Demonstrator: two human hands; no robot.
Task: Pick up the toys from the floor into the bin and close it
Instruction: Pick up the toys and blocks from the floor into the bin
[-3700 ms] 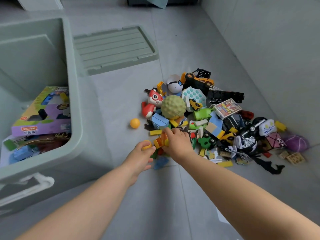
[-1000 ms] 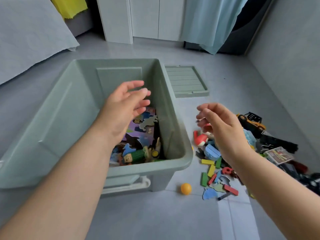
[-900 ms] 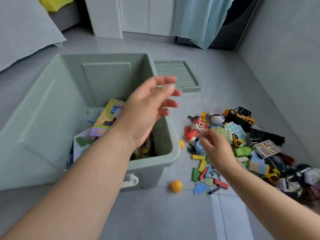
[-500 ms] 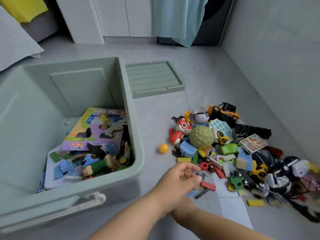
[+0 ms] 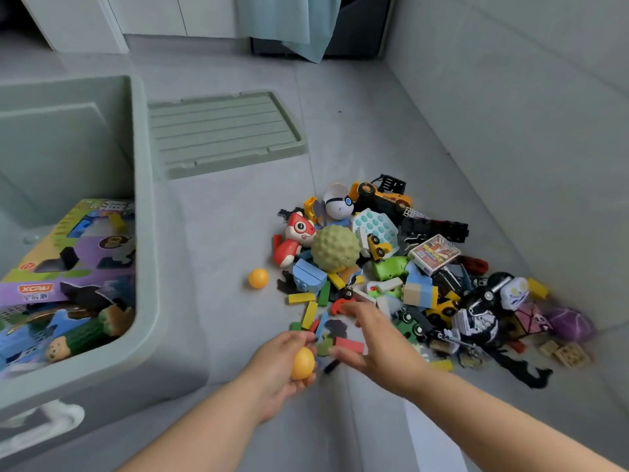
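Bin (image 5: 144, 216) cut off by left edge, near corner out of view. Purple box (image 5: 68, 253) inside partly hidden behind bin wall; small print blurred. Orange ball (image 5: 302, 363) partly covered by curled left hand (image 5: 277, 366). Right hand (image 5: 377, 345) blurred, hiding small blocks beneath. Lower layers of toy pile (image 5: 391, 277) buried under upper toys. Curtain (image 5: 289, 22) cut by top edge. Both forearms run off bottom edge.

The one head-worn camera is looking forward and steeply down at the grey floor (image 5: 221, 233), sitting close above the person's outstretched arms (image 5: 204, 437). It is framing the toy pile (image 5: 391, 267) right of centre, cutting off the green bin (image 5: 146, 267) at the left edge and taking in the distant cabinets (image 5: 153, 15) along the top.
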